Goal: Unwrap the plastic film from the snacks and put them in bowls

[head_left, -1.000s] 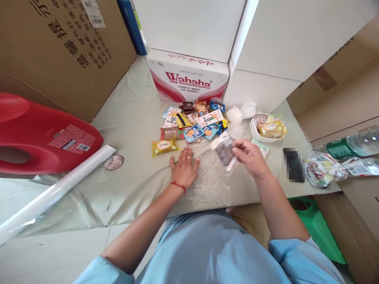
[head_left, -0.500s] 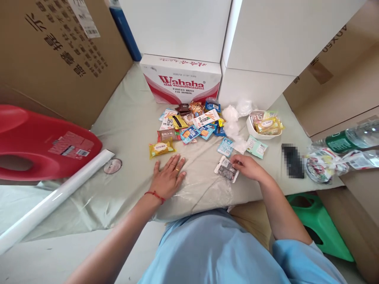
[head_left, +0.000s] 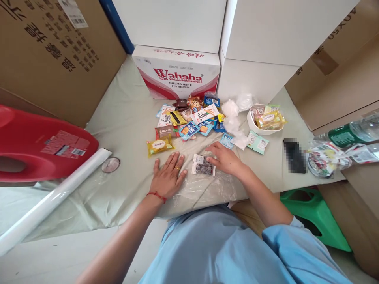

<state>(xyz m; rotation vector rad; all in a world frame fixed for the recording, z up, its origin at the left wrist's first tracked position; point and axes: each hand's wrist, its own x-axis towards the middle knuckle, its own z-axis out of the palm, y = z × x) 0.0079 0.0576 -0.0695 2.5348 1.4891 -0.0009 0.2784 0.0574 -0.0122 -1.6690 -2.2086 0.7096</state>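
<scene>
Flat on the cloth-covered table (head_left: pixel 118 197) lies my left hand (head_left: pixel 167 175), fingers spread and holding nothing. To its right is a small clear-and-white snack packet (head_left: pixel 203 166) with dark contents. My right hand (head_left: pixel 226 158) is over the packet's right edge, thumb touching or just above it and fingers apart. A yellow snack packet (head_left: pixel 160 146) rests beyond my left fingertips. Behind both hands spreads a pile of wrapped snacks (head_left: pixel 189 118) in several colours. Crumpled white plastic (head_left: pixel 232 122) and a light green packet (head_left: pixel 257 142) lie to the pile's right.
A white bowl (head_left: pixel 251 125) of snack packets stands back right. The Wahaha carton (head_left: pixel 177 75) is behind the pile. At left are a red jug (head_left: pixel 44 146) and a white roll (head_left: pixel 56 197). Bottles (head_left: pixel 352 132) and a blurred dark object (head_left: pixel 294 156) lie at right.
My right hand has moved left, and the dark-filled snack packet has slid left with it, closer to my left hand. Its fingers have spread. The left hand stays in place.
</scene>
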